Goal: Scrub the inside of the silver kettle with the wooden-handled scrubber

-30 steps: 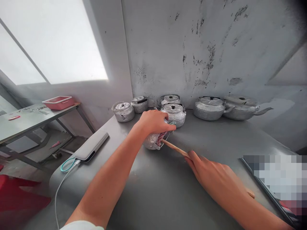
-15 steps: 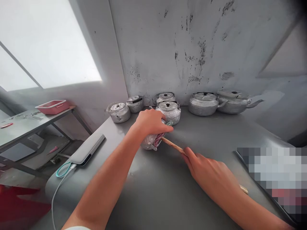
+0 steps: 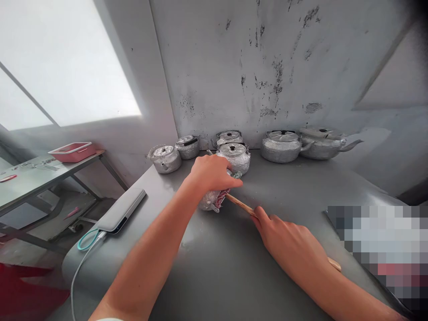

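Note:
A small silver kettle [image 3: 207, 201] is tipped on its side on the grey table, its spout low at the front. My left hand [image 3: 214, 173] is closed over its top and hides much of it. My right hand [image 3: 279, 234] grips the wooden handle of a brush [image 3: 241, 205], whose other end shows behind the wrist. The handle's far end meets the kettle beside a reddish, bristly patch [image 3: 222, 197]. Some green textured material [image 3: 238, 175] shows by my left thumb; how it joins the brush is hidden. Just behind stands a lidded silver kettle [image 3: 236, 157].
More silver kettles stand along the wall, two at the left [image 3: 164, 159] and two at the right [image 3: 281, 147]. A power bank [image 3: 121, 209] with a cable lies at the left edge. A blurred-out object [image 3: 384, 240] sits at the right. A pink basket [image 3: 74, 153] rests on a side table.
The view has shifted slightly. Both hands keep their holds on the kettle and the brush, with barely any movement between them.

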Demonstrator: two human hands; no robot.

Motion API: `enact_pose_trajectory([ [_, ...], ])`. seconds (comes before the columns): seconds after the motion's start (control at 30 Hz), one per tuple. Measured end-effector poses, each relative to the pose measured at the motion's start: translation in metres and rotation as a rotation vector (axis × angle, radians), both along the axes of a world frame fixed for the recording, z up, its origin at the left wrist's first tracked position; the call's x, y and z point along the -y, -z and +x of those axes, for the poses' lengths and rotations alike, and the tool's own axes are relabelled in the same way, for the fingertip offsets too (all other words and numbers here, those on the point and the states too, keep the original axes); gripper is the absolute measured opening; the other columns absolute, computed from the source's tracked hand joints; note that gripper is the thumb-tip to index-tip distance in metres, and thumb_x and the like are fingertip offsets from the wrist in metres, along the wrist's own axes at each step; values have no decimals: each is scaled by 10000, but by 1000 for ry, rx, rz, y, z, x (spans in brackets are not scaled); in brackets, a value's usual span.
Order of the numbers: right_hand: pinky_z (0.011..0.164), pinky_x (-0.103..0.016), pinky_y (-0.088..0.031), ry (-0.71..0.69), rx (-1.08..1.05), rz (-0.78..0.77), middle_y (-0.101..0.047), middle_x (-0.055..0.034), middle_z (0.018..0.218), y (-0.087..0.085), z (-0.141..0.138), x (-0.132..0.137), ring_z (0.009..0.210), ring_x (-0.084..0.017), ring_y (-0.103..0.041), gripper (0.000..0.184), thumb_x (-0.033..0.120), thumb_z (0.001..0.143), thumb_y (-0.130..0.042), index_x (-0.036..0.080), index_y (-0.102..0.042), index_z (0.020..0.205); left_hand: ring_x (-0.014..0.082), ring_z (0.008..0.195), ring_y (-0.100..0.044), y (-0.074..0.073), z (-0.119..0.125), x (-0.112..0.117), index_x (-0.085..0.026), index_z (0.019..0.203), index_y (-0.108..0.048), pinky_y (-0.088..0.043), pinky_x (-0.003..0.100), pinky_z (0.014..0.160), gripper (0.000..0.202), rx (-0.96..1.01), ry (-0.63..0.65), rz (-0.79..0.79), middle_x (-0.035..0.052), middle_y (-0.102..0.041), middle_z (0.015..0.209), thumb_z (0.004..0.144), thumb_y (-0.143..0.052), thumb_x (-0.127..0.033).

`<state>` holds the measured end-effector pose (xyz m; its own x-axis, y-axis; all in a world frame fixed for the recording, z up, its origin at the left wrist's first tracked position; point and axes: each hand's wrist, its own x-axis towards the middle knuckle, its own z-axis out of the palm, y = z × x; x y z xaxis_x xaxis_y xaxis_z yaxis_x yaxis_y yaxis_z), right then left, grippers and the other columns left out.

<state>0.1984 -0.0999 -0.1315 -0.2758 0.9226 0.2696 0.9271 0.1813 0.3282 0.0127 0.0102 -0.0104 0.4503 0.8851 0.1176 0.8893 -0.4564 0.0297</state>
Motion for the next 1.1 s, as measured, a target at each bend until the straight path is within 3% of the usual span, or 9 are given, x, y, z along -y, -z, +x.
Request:
enact_pose_trajectory([
  [0.5, 415, -300, -22, 3, 8, 32, -625, 15, 507, -5, 2, 1, 371, -218, -644, 230, 362, 1029, -441, 212, -534, 882, 250, 818, -647, 0, 2, 1, -316, 1060, -735, -466, 342, 702, 463, 11, 4, -6, 13, -737, 888, 740, -585, -615],
  [0.8, 419, -302, -25, 7, 22, 48, -616, 13, 504, -7, 2, 3, 372, -222, -650, 246, 377, 1029, -438, 217, -538, 873, 251, 868, -663, 0, 1, 0, -334, 1114, -727, -471, 336, 737, 490, 21, -11, -15, 10, -752, 957, 745, -584, -625],
  [1.1, 418, -303, -36, -23, 17, 36, -625, 20, 553, 0, 2, 4, 399, -233, -670, 203, 365, 1017, -480, 210, -561, 915, 258, 883, -668, 1, 0, -2, -347, 1107, -729, -487, 347, 745, 487, 27, -10, -9, -2, -747, 970, 751, -576, -641],
])
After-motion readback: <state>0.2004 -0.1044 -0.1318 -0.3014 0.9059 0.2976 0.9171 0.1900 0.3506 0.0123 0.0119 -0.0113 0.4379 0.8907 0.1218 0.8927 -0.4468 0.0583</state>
